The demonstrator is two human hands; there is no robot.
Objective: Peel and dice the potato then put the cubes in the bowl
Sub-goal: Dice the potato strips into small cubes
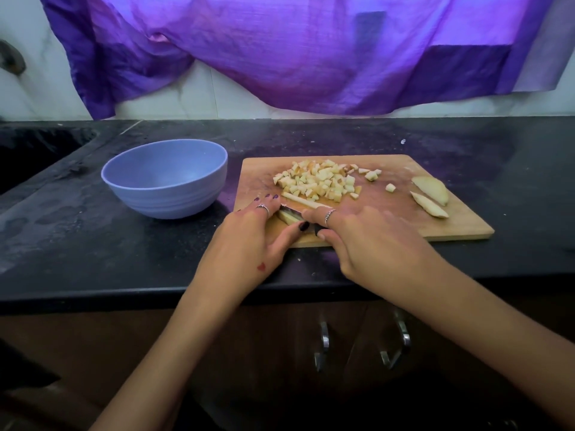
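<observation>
- Holding down a potato piece [287,216] at the near left corner of the cutting board [460,227], so that's where the bit I'm working on sits, mostly hidden under my hands.
- My left hand [249,241] is palm down over it, fingers curled onto the top and thumb tucked against the near side, pinching it in place.
- My right hand [367,241] comes in from the right, fingers wrapped round the knife [291,209] handle, index finger stretched along the top. Only a sliver of blade shows between my hands.
- One long potato strip [300,201] lies just beyond the blade.
- Diced cubes [320,180] are heaped mid-board, a few strays to the right.
- Two bigger wedges [431,194] sit at the board's right end.
- Blue bowl [165,178] stands just left of the board on the black counter [93,259], no cubes visible in it.
</observation>
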